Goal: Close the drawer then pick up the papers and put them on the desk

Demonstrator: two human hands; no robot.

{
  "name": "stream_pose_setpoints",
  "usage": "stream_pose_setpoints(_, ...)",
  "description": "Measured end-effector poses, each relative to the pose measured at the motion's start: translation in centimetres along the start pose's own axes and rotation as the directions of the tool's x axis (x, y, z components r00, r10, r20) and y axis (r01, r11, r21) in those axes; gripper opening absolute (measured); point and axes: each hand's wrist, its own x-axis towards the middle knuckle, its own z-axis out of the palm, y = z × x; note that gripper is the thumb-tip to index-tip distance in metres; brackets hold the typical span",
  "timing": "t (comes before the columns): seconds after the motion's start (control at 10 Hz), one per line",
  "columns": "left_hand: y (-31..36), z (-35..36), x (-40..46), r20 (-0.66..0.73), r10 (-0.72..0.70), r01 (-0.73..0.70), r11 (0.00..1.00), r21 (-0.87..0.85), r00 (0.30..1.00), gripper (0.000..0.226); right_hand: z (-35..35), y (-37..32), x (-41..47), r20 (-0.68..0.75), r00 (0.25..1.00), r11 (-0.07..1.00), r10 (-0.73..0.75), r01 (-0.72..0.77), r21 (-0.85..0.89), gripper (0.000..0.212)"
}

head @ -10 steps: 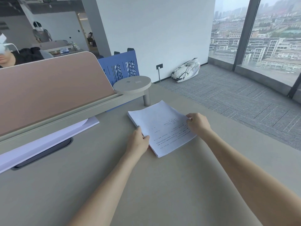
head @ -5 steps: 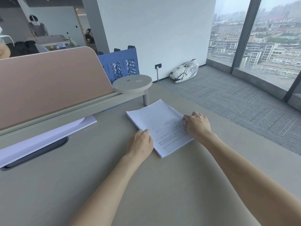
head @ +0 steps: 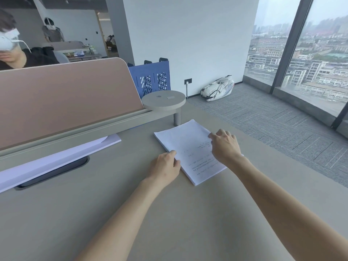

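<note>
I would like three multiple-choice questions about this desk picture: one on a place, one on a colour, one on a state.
1. Where does the stack of papers lie?
A. on the desk
B. on the floor
C. on the round shelf

2. What colour is the perforated panel?
A. red
B. blue
C. green

3. How is the right hand?
A. clenched in a fist
B. open above the papers
C. out of view

Key: 1 A, the stack is flat on the desk; 2 B, it is clearly blue; 3 B, fingers spread over the sheet.
</note>
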Motion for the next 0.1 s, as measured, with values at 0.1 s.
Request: stream_pose_setpoints(0.1,-0.46,-1.53,-0.78,-0.054,-0.027,0.029,0.999,0.03,0.998,0.029,-1.13,-1.97,-0.39,-0.016,1.0,1.0,-0.025,0.026,0.005,0.039)
